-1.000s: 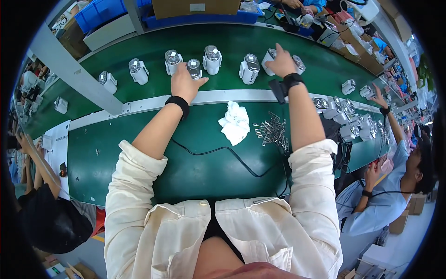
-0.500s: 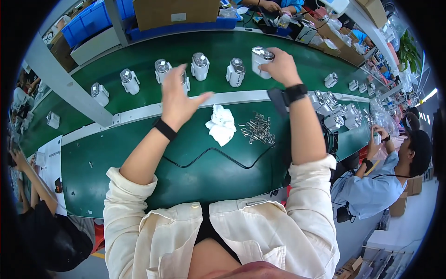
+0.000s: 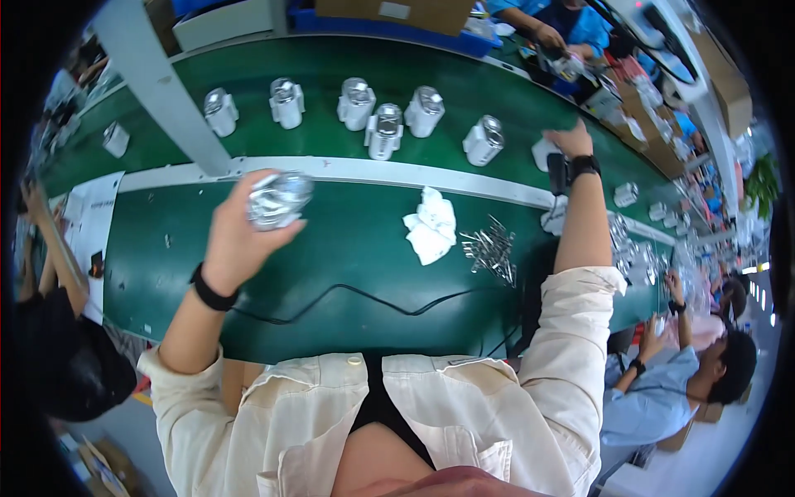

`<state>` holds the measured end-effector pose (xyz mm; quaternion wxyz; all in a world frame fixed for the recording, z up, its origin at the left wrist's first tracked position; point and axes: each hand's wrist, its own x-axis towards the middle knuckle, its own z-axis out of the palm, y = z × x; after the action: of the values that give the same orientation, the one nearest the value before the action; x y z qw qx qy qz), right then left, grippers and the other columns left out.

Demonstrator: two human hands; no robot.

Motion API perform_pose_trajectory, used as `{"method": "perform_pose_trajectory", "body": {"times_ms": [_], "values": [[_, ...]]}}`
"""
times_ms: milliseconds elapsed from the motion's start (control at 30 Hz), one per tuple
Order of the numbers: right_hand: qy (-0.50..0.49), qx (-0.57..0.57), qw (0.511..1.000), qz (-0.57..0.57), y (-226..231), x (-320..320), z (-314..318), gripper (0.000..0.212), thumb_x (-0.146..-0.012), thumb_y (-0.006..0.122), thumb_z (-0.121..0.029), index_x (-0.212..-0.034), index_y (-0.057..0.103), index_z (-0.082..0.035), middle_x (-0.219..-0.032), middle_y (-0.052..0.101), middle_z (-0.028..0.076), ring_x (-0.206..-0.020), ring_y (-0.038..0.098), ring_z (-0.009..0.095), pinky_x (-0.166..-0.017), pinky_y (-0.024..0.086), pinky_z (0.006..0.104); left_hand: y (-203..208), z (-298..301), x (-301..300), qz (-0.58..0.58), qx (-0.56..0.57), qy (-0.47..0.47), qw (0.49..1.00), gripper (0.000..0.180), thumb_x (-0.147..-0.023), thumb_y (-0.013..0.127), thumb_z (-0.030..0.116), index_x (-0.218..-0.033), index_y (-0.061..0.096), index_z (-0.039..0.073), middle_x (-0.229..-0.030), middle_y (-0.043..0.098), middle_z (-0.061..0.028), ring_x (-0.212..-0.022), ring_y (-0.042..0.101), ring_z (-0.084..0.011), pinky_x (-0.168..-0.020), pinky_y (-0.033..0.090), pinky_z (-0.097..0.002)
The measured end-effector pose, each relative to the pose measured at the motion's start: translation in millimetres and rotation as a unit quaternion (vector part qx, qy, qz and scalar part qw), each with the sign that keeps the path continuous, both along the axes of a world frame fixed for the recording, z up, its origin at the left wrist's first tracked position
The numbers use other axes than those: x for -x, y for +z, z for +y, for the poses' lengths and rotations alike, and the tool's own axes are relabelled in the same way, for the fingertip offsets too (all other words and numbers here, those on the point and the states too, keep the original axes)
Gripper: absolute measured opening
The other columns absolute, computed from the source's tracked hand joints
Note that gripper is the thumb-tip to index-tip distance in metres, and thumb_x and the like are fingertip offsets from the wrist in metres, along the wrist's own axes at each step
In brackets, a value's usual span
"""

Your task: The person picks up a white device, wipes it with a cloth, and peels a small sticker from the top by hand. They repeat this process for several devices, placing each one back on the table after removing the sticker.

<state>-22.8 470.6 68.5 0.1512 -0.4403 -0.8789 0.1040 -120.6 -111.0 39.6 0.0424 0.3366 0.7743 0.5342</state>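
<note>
Left hand (image 3: 236,240) grips a silver metal part (image 3: 280,199) above the green worktop (image 3: 331,248) — right hand (image 3: 570,142) rests, fingers curled, on a white part (image 3: 544,153) at the belt (image 3: 464,91) edge.

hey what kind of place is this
Most likely a factory assembly line: a long green conveyor belt carries a row of matching silver-and-white parts, and other workers sit alongside it.

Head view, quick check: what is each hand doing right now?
Left hand: closed around a shiny silver cylindrical metal part.
Right hand: resting on a small white part on the green belt; grip cannot be told.
</note>
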Motion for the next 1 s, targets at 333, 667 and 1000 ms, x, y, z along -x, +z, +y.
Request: {"method": "perform_pose_trajectory", "body": {"times_ms": [333, 667, 1000], "values": [[-0.141, -0.068, 0.988, -0.002, -0.9, 7.2, -24.6, 0.077, -0.06, 0.082, -0.031, -0.122, 0.051, 0.002, -0.116, 0.061, 0.023, -0.108, 0.059, 0.037, -0.092, 0.048, 0.0405, -68.7, -154.2, 47.9, -0.192, -0.045, 0.236, 0.951, 0.067, -0.07, 0.078, 0.004, -0.128, 0.045, 0.003, -0.112, 0.059, -0.0076, -0.1, 0.058, -0.0184, -0.087, 0.047, -0.0291], [0.525, 0.265, 0.804, 0.086, 76.5, -37.1, -307.6, 0.079, -0.066, 0.079, -0.008, -0.134, 0.04, -0.001, -0.115, 0.062, 0.005, -0.098, 0.06, 0.016, -0.087, 0.046, 0.0296, 8.5, -58.2, -41.6, 0.217, 0.028, 0.106, 0.97, 0.101, -0.062, 0.088, 0.026, -0.142, 0.031, 0.001, -0.139, 0.037, -0.0177, -0.128, 0.038, -0.0309, -0.098, 0.041, -0.0381], [0.565, 0.179, 0.768, 0.241, 37.8, -75.6, -365.6, 0.068, -0.064, 0.081, -0.009, -0.124, 0.051, 0.0, -0.104, 0.063, 0.011, -0.086, 0.056, 0.022, -0.081, 0.045, 0.0302, -24.2, 16.5, -98.8, -0.074, -0.086, -0.116, 0.987, 0.101, -0.064, 0.085, 0.009, -0.144, 0.024, 0.003, -0.13, 0.047, -0.0156, -0.115, 0.054, -0.0231, -0.096, 0.043, -0.0328]]}}
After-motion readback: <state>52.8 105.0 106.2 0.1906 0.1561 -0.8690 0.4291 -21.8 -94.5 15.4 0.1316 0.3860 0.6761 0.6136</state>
